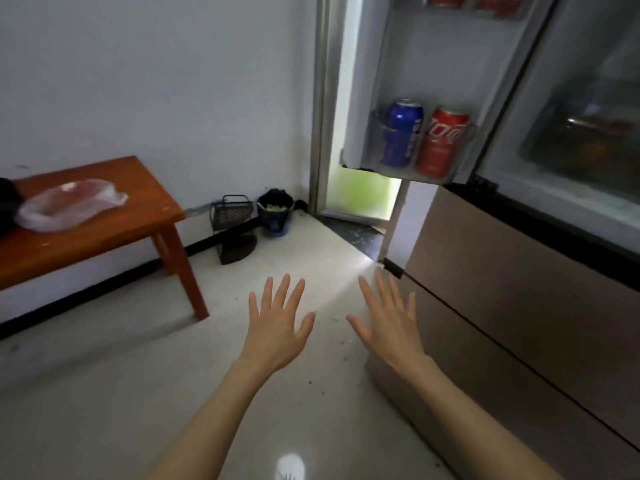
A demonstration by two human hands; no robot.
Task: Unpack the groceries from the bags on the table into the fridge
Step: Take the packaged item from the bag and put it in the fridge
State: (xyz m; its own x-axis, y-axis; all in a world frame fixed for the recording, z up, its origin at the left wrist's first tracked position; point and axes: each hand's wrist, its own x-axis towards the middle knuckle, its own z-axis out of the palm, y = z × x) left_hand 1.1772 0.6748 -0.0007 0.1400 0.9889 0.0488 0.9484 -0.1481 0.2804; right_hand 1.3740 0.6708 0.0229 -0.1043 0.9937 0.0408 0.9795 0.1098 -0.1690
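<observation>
Fridge [540, 188] stands right, its door [408, 81] swung open, blue can [401, 133] and red can [441, 143] in the door shelf. Clear bag [69, 206] lies on the bench [104, 230], left. I see my left grip [277, 327] and right grip [389, 329] spread wide, holding nothing, over the floor [138, 393].

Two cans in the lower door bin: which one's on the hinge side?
The blue can; the red can stands beside it, nearer the fridge interior.

Clear plastic bag [71, 204] lying on wooden table [104, 237], fridge [502, 289] door open
</observation>
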